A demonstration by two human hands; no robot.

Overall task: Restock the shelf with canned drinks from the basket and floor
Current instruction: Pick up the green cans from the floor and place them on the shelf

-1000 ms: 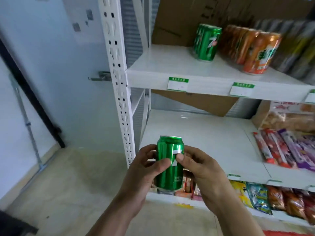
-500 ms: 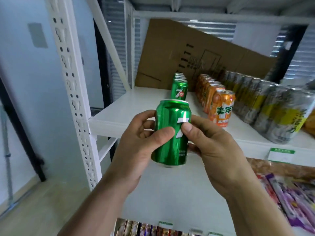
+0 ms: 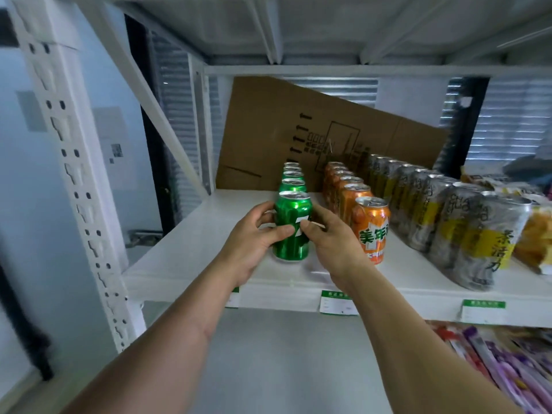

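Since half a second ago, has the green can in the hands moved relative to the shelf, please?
Yes. The green can, gripped by left hand and right hand, went forward onto the shelf board, fronting the green row.

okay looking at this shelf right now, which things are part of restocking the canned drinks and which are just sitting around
Part of the job:
green can, gripped by left hand and right hand
green can row behind it
shelf
orange cans
silver and yellow cans

Just sitting around:
cardboard sheet at the back
snack bags at far right
snack packets on the shelf below
price tags
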